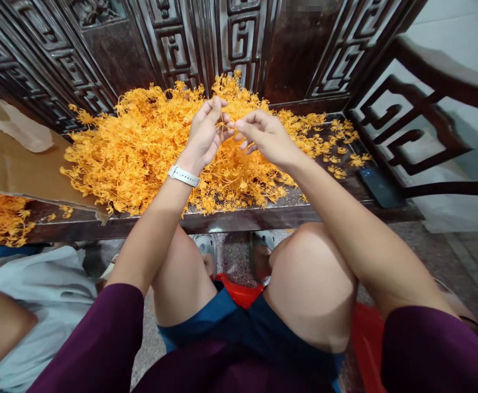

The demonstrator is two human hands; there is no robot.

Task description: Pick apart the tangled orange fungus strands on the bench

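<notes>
A large heap of orange plastic flower sprays [140,147] lies on the dark wooden bench in front of me. Above the heap, my left hand [206,128] is closed in a pinch on a thin orange flower stem [223,130]. My right hand [266,135] comes in from the right, its thumb and forefinger pinched together at the same piece. Both hands nearly meet there. The tips of the fingers partly hide the piece, so its exact shape is unclear. A pale watch strap is around my left wrist.
A carved wooden backrest [210,49] rises behind the heap. Loose orange blossoms [337,144] and a dark phone [380,185] lie at the bench's right end, beside its armrest [427,120]. Cardboard [29,164] stands on the left, near another person's arm [1,327] and more orange pieces.
</notes>
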